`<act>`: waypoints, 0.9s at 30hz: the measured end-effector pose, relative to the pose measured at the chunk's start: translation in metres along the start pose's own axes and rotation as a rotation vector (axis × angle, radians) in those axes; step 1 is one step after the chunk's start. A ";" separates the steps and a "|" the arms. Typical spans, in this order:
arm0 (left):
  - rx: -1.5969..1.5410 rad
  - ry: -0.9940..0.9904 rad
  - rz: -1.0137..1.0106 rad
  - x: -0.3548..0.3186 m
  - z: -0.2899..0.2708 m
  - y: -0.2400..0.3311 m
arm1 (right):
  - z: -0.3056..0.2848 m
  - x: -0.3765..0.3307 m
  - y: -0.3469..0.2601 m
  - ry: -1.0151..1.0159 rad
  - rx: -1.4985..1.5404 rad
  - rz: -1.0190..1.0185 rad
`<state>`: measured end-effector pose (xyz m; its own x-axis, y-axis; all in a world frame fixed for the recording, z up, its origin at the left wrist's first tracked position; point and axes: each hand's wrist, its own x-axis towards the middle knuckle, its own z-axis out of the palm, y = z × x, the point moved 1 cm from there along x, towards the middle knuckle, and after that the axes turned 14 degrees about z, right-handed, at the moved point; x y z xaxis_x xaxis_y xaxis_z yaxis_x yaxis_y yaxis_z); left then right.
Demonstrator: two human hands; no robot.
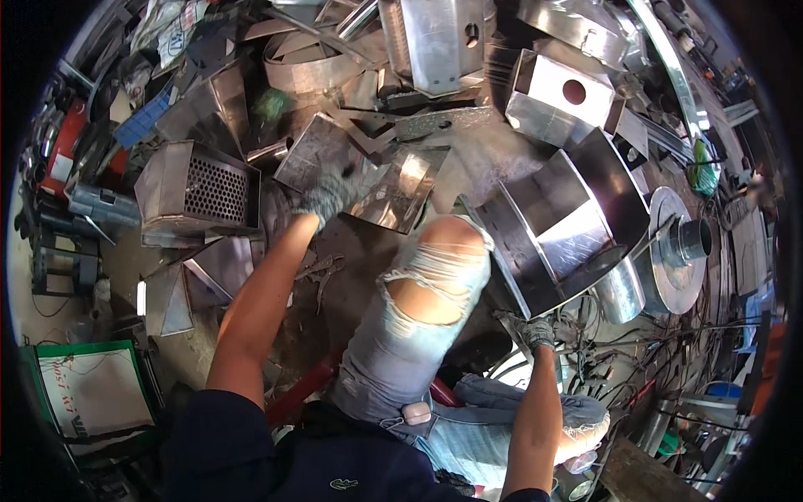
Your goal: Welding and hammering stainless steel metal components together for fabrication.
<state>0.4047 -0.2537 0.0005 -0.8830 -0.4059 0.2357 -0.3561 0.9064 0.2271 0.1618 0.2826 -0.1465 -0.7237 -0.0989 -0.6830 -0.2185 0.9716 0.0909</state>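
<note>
My left hand (pixel 328 197), in a grey knit glove, reaches over bent sheet-metal pieces; its fingers are smeared by motion. Beside it lie a flat-faced metal piece (pixel 316 155) and a shiny bent plate (pixel 406 188). I cannot tell whether the hand touches either one. On the right, a large curved sheet-metal section (pixel 552 222) with raised ribs stands tilted against my raised knee. My gloved right hand (pixel 534 331) is at its lower edge, fingers closed on the rim and partly hidden.
A box with a perforated face (pixel 219 186) sits at left, pliers-like tools (pixel 322 269) on the floor near it. Behind are a box with a round hole (pixel 556 92) and more sheet metal. A flanged round piece (pixel 673 251) and tangled cables (pixel 619 351) lie at right.
</note>
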 end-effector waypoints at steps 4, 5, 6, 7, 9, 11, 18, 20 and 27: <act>-0.027 -0.401 -0.045 -0.056 0.078 -0.004 | 0.040 0.081 0.073 0.147 -0.518 -0.392; -0.002 -0.415 -0.081 -0.079 0.084 -0.010 | 0.013 0.050 0.037 0.145 -0.707 -0.571; 0.046 -0.458 -0.042 -0.082 0.103 0.009 | -0.003 0.041 0.050 0.177 -0.612 -0.593; 0.097 -0.499 -0.004 -0.080 0.125 0.020 | -0.014 0.034 0.064 0.211 -0.518 -0.618; 0.141 -0.603 -0.013 -0.067 0.181 0.023 | -0.032 0.024 0.086 0.121 -0.702 -0.522; 0.168 -0.580 -0.016 -0.063 0.182 0.032 | -0.108 -0.076 0.011 -0.023 -0.180 -0.214; 0.071 -0.479 0.090 -0.052 0.236 0.004 | -0.110 -0.155 0.054 -0.073 0.331 -0.188; 0.085 -0.512 0.111 -0.052 0.213 0.016 | -0.118 -0.180 0.051 -0.117 0.461 -0.126; -0.220 0.030 0.133 -0.093 0.088 0.005 | -0.121 -0.188 0.075 -0.134 0.750 -0.083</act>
<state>0.4577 -0.2010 -0.1034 -0.9070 -0.2910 0.3043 -0.1592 0.9061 0.3919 0.2023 0.3476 0.0760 -0.6286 -0.1973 -0.7523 0.2686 0.8527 -0.4480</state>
